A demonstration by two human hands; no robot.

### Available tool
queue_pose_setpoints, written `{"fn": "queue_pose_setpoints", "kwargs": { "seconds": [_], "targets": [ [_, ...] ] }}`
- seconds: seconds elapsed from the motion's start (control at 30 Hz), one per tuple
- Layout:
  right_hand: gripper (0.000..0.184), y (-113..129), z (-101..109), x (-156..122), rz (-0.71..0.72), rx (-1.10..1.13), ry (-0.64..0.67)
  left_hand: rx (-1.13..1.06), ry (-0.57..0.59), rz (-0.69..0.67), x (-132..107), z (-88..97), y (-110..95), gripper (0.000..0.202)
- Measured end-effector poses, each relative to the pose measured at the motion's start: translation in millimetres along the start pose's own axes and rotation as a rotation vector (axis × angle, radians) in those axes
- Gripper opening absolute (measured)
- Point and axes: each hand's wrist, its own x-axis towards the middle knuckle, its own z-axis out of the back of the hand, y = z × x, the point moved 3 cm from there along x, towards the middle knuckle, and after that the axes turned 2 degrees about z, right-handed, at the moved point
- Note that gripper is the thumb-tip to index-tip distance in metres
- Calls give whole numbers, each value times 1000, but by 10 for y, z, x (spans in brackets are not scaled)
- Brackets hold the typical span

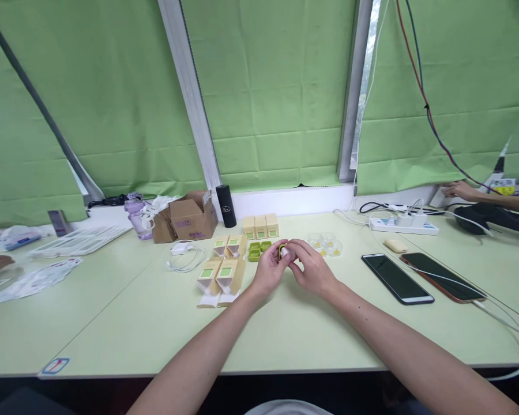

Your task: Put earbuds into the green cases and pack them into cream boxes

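Both my hands meet over the middle of the table. My left hand (270,266) is closed around a small round piece with an olive-green rim and a whitish part (284,252). My right hand (312,266) pinches the same piece from the other side, its fingertips covering much of it. Just left of my hands sit several small green square containers (255,252). Beyond my right hand lies a clear plastic tray (332,244) with round cups and yellow spots in it. Several small cardboard boxes (230,276) with open flaps lie to the left.
Three closed small boxes (260,226) stand behind the green containers. Further back are a brown carton (194,218), a black cylinder (226,206) and a purple bottle (137,216). To the right lie two phones (397,279), cables and a power strip (404,226). Other people's hands (461,190) show at both sides.
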Motion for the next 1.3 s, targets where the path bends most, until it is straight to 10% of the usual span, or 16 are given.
{"fn": "queue_pose_setpoints", "kwargs": {
  "seconds": [1.3],
  "targets": [
    [36,26,-22,48,-3,11,-16,36,-21,1,34,28,-2,53]
  ]
}}
